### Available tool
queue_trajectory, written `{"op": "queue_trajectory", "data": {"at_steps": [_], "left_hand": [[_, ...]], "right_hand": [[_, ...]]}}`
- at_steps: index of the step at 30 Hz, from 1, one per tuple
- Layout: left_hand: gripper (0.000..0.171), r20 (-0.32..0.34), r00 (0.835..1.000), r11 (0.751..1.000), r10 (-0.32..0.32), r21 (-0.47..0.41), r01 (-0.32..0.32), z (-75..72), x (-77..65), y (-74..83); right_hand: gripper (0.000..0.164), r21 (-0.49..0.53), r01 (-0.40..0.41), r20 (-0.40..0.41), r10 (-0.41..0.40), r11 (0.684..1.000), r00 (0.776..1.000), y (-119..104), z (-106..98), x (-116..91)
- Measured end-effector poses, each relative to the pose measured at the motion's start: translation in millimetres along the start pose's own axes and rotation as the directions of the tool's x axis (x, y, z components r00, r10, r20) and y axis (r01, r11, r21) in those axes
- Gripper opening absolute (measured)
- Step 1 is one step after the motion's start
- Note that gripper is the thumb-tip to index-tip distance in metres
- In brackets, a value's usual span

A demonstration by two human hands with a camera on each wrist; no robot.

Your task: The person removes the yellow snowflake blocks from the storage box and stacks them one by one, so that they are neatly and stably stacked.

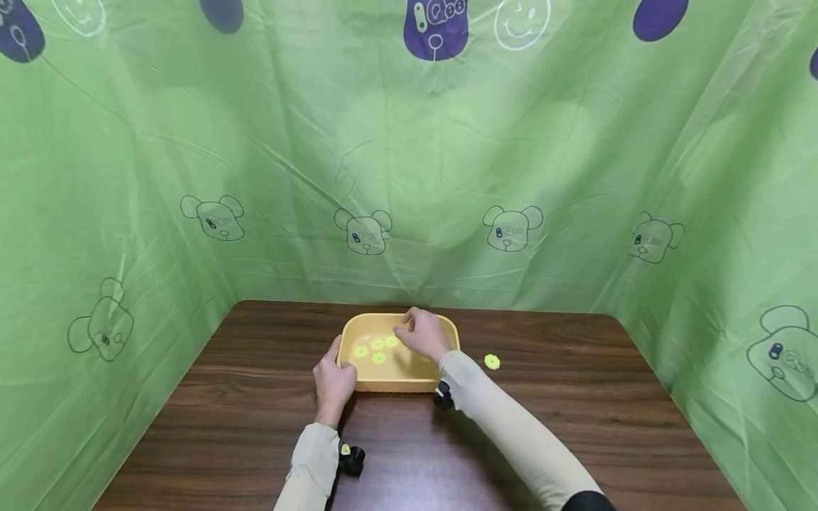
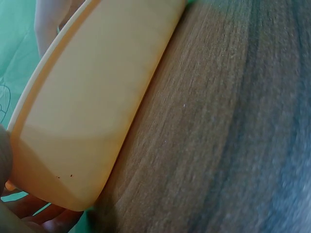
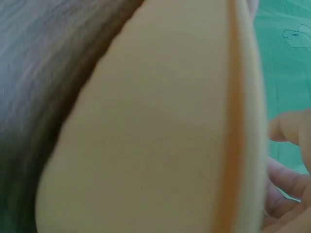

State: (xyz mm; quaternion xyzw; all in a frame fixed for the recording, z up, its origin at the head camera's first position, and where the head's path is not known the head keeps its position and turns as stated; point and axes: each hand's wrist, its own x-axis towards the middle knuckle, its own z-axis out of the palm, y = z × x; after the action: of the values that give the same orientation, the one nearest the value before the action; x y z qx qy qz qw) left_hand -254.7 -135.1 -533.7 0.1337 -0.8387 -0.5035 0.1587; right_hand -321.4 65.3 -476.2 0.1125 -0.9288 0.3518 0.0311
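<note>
A shallow yellow plastic tray (image 1: 396, 385) with rounded corners sits on the table. My left hand (image 1: 335, 382) grips its left end, thumb at the rim and fingers around the outer wall, as the left wrist view also shows. Several small yellow-green flower-shaped pieces (image 1: 378, 358) lie on the tray's floor, mostly left of centre; one is partly hidden by my right wrist. Over the tray's right half hovers my right hand (image 1: 427, 335). Its thumb and fingers (image 3: 284, 179) are loosely bent and apart in the right wrist view, with nothing visible between them.
Another flower-shaped piece (image 1: 491, 362) lies on the dark wooden table (image 1: 575, 397), right of the tray. A green curtain (image 1: 434, 142) with printed bear faces hangs behind the table and along both sides.
</note>
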Motion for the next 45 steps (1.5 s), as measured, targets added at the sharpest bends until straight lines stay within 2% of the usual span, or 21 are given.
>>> {"op": "queue_trajectory", "data": {"at_steps": [4,11,19,30,37,45], "left_hand": [[0.065,0.002,1.000,1.000,-0.008,0.003,0.008,-0.4,0.5,0.5],[0.065,-0.002,1.000,1.000,-0.003,0.014,0.003,-0.7,0.4,1.5],[0.064,-0.004,1.000,1.000,-0.004,0.020,0.004,-0.3,-1.3,1.2],[0.065,-0.006,1.000,1.000,-0.006,0.021,0.006,-1.0,-3.0,1.1],[0.064,-0.004,1.000,1.000,-0.007,0.023,0.007,-1.4,-1.3,0.8],[0.064,0.000,1.000,0.999,-0.008,0.034,0.008,0.6,-2.4,1.3]], "right_hand": [[0.035,-0.003,-0.012,0.043,0.012,1.000,0.999,-3,14,0],[0.038,0.080,-0.071,0.148,0.059,0.994,0.987,-10,35,-4],[0.030,0.003,-0.084,0.145,0.082,0.996,0.986,-8,53,-6],[0.027,-0.108,-0.090,0.165,0.107,0.990,0.981,-12,57,-7],[0.020,-0.128,-0.085,0.177,0.107,0.988,0.978,-16,54,-8],[0.023,-0.149,-0.127,0.217,0.157,0.981,0.963,-15,50,-9]]}}
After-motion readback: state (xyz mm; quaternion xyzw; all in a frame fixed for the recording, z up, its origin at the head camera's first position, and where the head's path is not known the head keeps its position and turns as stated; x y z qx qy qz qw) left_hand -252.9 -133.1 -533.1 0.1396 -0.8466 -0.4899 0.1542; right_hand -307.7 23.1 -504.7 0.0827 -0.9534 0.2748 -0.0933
